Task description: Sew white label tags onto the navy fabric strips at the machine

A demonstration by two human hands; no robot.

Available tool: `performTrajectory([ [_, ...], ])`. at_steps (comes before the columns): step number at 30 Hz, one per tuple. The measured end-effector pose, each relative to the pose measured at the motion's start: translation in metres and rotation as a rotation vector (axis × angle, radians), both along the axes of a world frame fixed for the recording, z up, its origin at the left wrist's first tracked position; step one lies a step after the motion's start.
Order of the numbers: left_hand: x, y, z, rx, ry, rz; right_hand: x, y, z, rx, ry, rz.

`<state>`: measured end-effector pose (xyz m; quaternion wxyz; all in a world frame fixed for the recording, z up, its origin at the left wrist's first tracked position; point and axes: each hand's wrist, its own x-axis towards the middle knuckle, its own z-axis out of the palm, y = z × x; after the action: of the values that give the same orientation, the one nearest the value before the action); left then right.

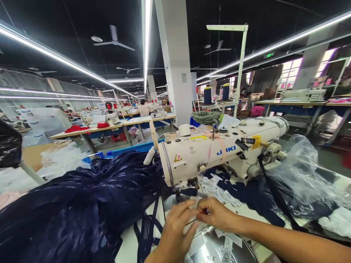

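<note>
White sewing mach. (179,157) sits right in front of me, needle end just beyond my L hand (175,226) & R hand (214,214). Both hands meet there, fingers bent close tog.; can't tell if either grips anything. Printed labels (226,195) lie scattered just past R hand. Navy fabric heap (82,201) on L, clear plastic bag (298,168) on R, thread cones (207,96) farther back.

Sewing workshop: sewing machine (201,150), thread cones (207,96), heaped navy fabric (82,197).
</note>
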<state>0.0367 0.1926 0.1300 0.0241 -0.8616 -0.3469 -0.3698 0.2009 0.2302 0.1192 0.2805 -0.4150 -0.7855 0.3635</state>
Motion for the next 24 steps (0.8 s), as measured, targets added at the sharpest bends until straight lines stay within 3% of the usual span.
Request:
performTrajectory([
  [5,-0.008,0.018,-0.003,-0.063,0.156,0.008,0.035,-0.006,0.014,0.044,-0.094,0.023],
  [11,-0.008,0.015,-0.005,0.085,0.218,0.083,0.073,0.020,0.029,0.276,-0.331,-0.224],
  [14,-0.007,0.013,-0.007,0.058,0.249,0.100,0.067,0.026,0.028,0.336,-0.425,-0.214],
  [19,-0.009,0.012,-0.011,-0.067,0.225,0.189,0.032,0.029,0.020,0.430,-0.600,-0.125],
  [24,-0.013,0.013,-0.009,-0.122,0.212,0.227,0.014,0.043,0.020,0.392,-0.684,-0.149],
])
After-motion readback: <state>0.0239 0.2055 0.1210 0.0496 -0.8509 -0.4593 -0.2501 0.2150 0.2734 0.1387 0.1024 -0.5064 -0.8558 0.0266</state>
